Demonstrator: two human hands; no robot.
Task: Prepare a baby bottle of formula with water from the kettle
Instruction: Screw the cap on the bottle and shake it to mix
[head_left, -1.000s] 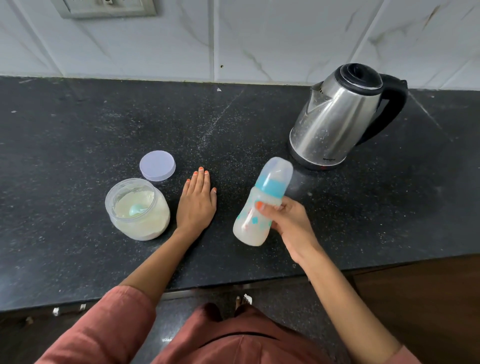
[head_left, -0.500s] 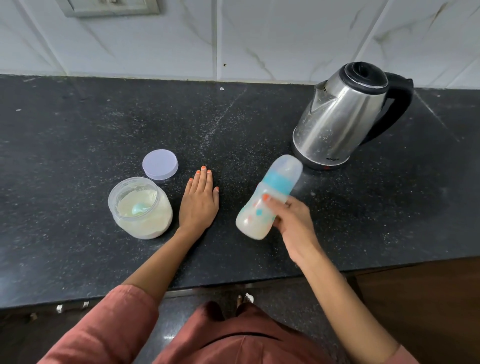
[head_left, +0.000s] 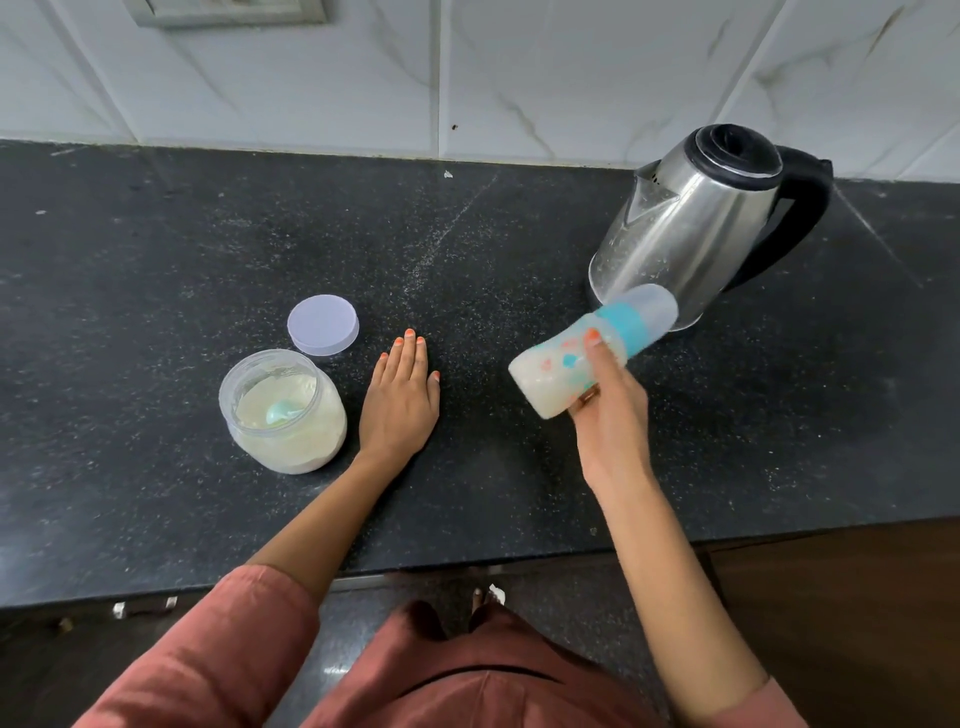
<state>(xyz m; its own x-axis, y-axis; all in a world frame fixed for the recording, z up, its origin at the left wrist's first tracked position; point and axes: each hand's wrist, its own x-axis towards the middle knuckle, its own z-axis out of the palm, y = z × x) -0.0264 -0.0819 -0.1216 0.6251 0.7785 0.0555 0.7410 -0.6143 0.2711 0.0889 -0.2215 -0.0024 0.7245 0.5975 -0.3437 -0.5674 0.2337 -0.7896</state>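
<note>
Since a second ago the baby bottle has swung from nearly upright to well tilted, its capped end now pointing up and right towards the kettle, while the other hand has stayed where it was. Everything sits on a dark speckled countertop against a pale tiled wall. At the back right the steel kettle stands upright with its lid down and its black handle turned away to the right. Towards the front left the formula jar is open and mostly full of pale powder, with a teal scoop lying in it. Held clear of the counter, the bottle looks cloudy white inside, its teal collar and clear cap are fitted, and the cap overlaps the kettle's base in this view. Fingers and thumb of the right hand are wrapped round the bottle's middle. Pressed flat on the counter just right of the jar, the left hand has its fingers straight and together and holds nothing. Beside the jar, just behind it, its lilac lid lies flat. Water and powder seem to be in already, so this looks like the mixing step, late in the task. Next would come a firm grip through the shaking, a check for lumps, then setting the bottle upright and closing the jar.
</note>
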